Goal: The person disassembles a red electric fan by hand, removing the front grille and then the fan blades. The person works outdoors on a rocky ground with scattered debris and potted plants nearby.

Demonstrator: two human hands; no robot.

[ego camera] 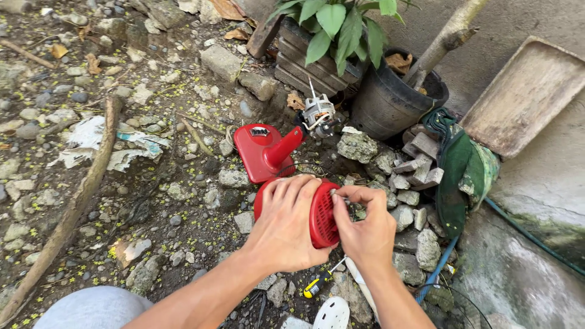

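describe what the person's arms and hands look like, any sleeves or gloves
Both are bare: the left hand and right hand wear no gloves, rings or watch, and both forearms are uncovered with no sleeve in view. The fingernails are short.

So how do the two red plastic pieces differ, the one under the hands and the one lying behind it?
The round vented cover is curved and slotted like a grille; the red base is flatter and squarish with a stalk sticking up. The cover is gripped by the left hand, with the right hand pinching at its rim; the base lies untouched on the stones. Both are the same glossy red plastic.
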